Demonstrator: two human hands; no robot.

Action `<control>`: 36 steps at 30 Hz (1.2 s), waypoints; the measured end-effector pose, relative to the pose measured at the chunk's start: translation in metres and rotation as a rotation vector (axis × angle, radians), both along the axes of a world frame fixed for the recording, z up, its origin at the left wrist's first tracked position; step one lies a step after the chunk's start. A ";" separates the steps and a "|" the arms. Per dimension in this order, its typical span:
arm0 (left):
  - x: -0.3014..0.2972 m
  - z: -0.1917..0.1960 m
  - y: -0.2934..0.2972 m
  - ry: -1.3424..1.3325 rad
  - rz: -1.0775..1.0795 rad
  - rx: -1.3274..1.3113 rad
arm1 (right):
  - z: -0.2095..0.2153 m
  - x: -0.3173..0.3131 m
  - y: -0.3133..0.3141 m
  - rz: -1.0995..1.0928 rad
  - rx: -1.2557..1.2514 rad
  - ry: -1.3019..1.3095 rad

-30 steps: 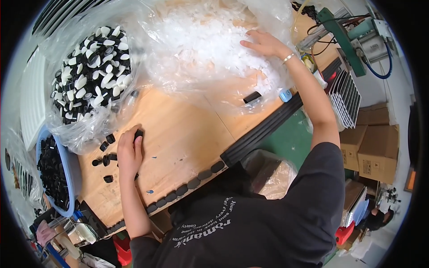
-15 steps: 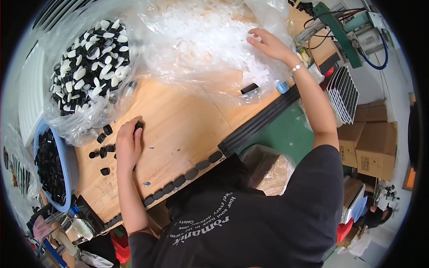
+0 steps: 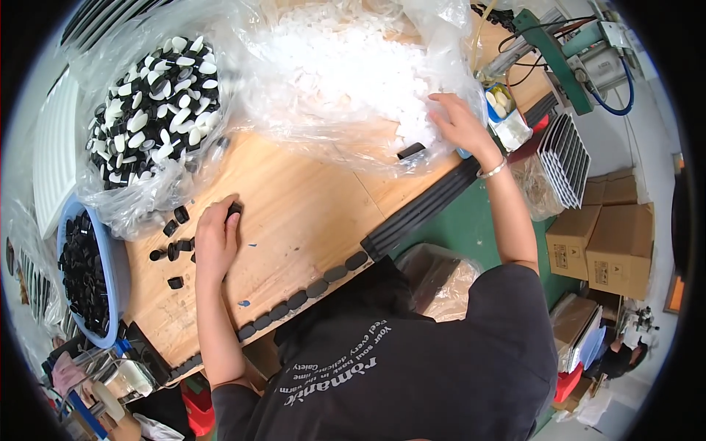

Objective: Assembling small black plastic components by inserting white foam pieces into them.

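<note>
A wooden worktable [image 3: 309, 213] is seen from above, its near edge lined with a row of dark oval pieces [image 3: 309, 288]. Much of the far side is covered by a large clear plastic bag of small white parts [image 3: 346, 70], and to its left a second clear bag of black caps with white inserts [image 3: 151, 110] is slumped against the table edge. A blue tub of black caps [image 3: 84, 272] is set beside the table at the left. A stack of brown cardboard boxes [image 3: 603, 239] is placed on the floor at the right, each marked with a small pale label on its side; a ribbed metal rack [image 3: 562, 158] is leaned near them, with a green machine with a blue hose [image 3: 581, 51] behind.

The left hand [image 3: 215, 242] is laid palm-down on the wood, its fingers curled and closed around a small black cap [image 3: 234, 210] at the fingertips. A few loose black caps [image 3: 170, 250] are scattered just beside it. The right hand [image 3: 460, 121] is stretched into the white parts, fingers spread; what is held there cannot be told. A bracelet [image 3: 491, 170] is worn on that wrist.
</note>
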State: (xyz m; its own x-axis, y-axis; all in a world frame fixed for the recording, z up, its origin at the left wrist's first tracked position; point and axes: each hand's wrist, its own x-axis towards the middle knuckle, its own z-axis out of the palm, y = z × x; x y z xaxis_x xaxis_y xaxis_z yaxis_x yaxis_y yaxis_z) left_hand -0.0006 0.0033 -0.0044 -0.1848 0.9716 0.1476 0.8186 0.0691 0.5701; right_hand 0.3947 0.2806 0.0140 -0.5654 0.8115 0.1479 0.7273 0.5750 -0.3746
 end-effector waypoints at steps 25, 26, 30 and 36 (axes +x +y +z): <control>-0.012 -0.012 -0.011 0.316 0.165 0.148 | 0.039 -0.158 -0.109 0.672 0.208 0.292; -0.014 -0.012 -0.011 0.353 0.197 0.143 | 0.032 -0.164 -0.112 0.694 0.205 0.299; -0.018 -0.006 -0.012 0.315 0.228 0.301 | 0.024 -0.196 -0.123 0.775 0.169 0.327; -0.015 0.006 -0.010 0.100 0.146 0.465 | 0.041 -0.244 -0.126 0.813 0.059 0.424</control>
